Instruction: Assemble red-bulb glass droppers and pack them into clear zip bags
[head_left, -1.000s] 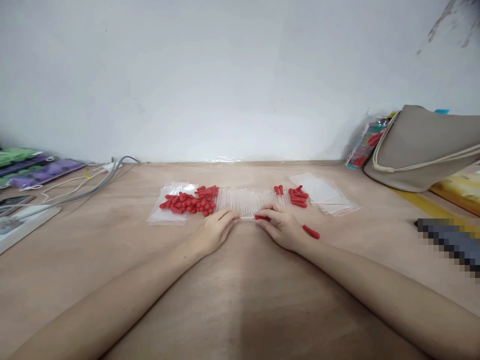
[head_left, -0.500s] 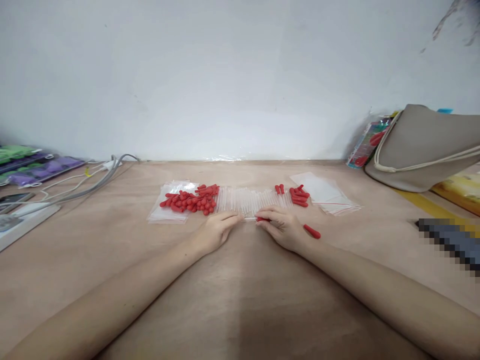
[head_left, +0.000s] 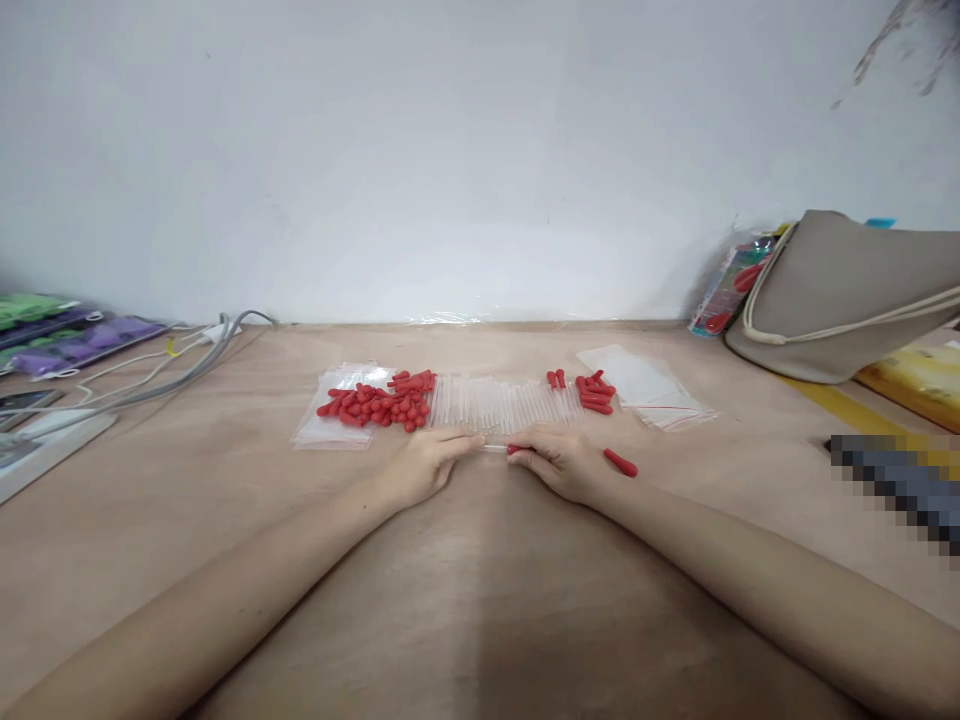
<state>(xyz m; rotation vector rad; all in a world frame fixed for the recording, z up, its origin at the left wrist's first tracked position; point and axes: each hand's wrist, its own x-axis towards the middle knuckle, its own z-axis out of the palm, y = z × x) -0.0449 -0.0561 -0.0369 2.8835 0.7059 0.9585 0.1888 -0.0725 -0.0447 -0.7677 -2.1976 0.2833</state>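
Observation:
My left hand (head_left: pixel 431 462) is closed in a pinch on a clear dropper tube (head_left: pixel 495 448), which lies level between my two hands. On the tube's right end sits a red rubber bulb (head_left: pixel 514 450), and my right hand (head_left: pixel 561 461) pinches it; the fingers hide most of the bulb. Just beyond my hands lies a row of clear dropper tubes (head_left: pixel 491 400). A heap of red rubber bulbs (head_left: pixel 382 404) is left of the row. Several more red bulbs (head_left: pixel 596 392) lie to its right, and a single red bulb (head_left: pixel 620 462) rests beside my right wrist.
Clear plastic bags (head_left: pixel 330 430) lie under the left heap, with more bags (head_left: pixel 652 385) at the right. Cables (head_left: pixel 202 362) and a white power strip (head_left: pixel 60 440) are at the far left. A grey bag (head_left: pixel 847 300) and a pixelated dark object (head_left: pixel 892 490) stand right.
Both hands have come slightly nearer with the tube and bulb. The right fingers have shifted on the bulb, so its end shows more plainly. The view has moved a little.

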